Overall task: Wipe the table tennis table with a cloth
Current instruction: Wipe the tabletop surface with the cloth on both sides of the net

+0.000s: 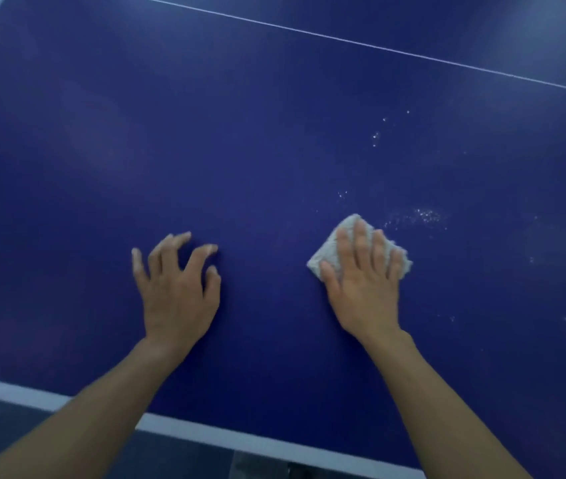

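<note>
TT table [274,150], R hand [366,288] flat on cloth [324,255], L hand [177,292] beside

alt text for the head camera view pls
The right hand presses a grey cloth flat on a blue table tennis table, white specks scattered to its right. The left hand, fingers spread and bent, holds nothing nearby.

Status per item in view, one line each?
table: blue top, speckled on its right side
left hand: fingers spread and bent, holds nothing
right hand: fingers straight, pressing cloth
cloth: flat on table, under right hand
white specks: scattered right of cloth, unwiped
</note>
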